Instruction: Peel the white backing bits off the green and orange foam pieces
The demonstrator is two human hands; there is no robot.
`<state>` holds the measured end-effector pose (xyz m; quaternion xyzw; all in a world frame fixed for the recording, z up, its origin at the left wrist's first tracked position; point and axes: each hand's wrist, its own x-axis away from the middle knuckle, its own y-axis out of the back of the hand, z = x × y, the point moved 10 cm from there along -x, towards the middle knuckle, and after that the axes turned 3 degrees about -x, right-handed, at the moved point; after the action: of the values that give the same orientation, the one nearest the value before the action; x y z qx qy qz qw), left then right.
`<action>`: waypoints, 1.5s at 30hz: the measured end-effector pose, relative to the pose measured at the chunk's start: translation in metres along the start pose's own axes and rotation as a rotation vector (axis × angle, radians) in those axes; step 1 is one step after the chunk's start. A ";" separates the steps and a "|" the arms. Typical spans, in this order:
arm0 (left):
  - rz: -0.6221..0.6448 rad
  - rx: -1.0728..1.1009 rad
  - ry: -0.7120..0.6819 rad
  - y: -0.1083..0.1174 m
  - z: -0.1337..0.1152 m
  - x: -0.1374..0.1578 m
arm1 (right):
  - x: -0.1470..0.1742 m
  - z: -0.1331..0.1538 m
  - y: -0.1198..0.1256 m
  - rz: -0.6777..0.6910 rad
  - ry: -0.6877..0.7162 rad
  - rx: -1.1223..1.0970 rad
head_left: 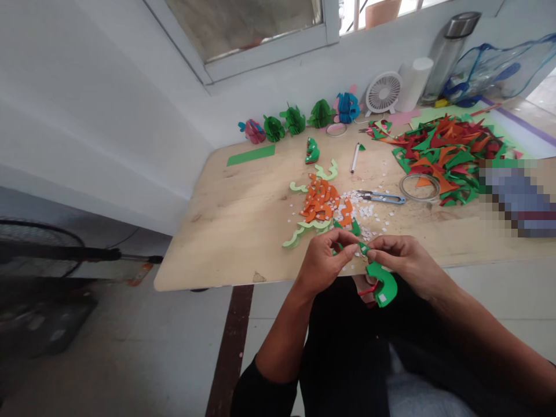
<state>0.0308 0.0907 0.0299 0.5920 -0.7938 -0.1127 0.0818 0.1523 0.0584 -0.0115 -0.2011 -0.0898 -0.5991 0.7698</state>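
Note:
Over the table's front edge, my right hand [402, 255] pinches a green curved paper cutout [384, 284] that hangs below its fingers and bears small white squares. My left hand [328, 259] is closed in a pinch right beside the cutout's upper end; a white speck shows at its thumb tip, too small to make out. Just beyond my hands lie scattered small white squares [368, 214] and a pile of orange paper cutouts [320, 198], many with white squares on them. Pale green wavy cutouts [295, 236] lie around that pile.
Blue-handled thread snips [384, 197], a pen [355, 158] and a tape roll [420, 187] lie mid-table. A heap of red, orange and green paper scraps [452, 150] covers the right. Folded paper figures [295, 120], a small fan [384, 94] and a bottle [449, 58] stand along the wall.

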 end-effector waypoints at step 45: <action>-0.415 0.322 0.059 -0.004 0.010 0.029 | 0.015 0.057 -0.004 -0.295 0.437 0.591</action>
<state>0.0238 0.0627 0.0190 0.7504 -0.6605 0.0179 -0.0151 0.1580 0.0680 0.0464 0.1766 -0.1203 -0.6802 0.7012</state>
